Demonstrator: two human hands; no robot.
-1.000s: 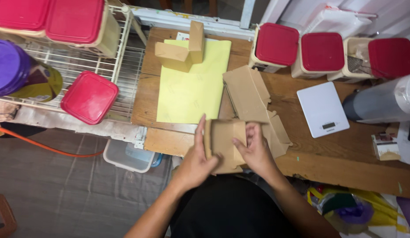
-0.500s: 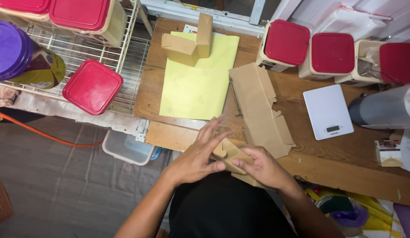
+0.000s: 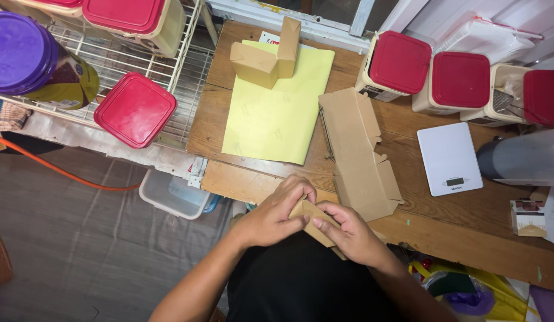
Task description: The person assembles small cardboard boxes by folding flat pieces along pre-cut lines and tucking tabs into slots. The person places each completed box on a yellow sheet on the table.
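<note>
At the near edge of a wooden worktable (image 3: 241,179), a person's left hand (image 3: 277,214) and right hand (image 3: 348,232) close together around a small brown cardboard piece (image 3: 309,216), held just above the lap and clear of the tabletop, apparently so its flaps can be bent from both sides. Fingers of both hands are curled and pinching the card, the left gripping its upper corner, the right cupping it from below. Just beside the hands, a stack of flat cardboard blanks (image 3: 357,158) lies within easy reach. Farther up the table, a yellow sheet (image 3: 277,113) carries two folded cardboard boxes (image 3: 268,56), set together well apart from the hands, seemingly kept out of the way. A white kitchen scale (image 3: 449,158) sits to the right, with red-lidded tubs (image 3: 429,74) ranged along the back. To the left, a wire rack (image 3: 140,59) bears a loose red lid (image 3: 135,109) and a purple-lidded jar (image 3: 35,59).
</note>
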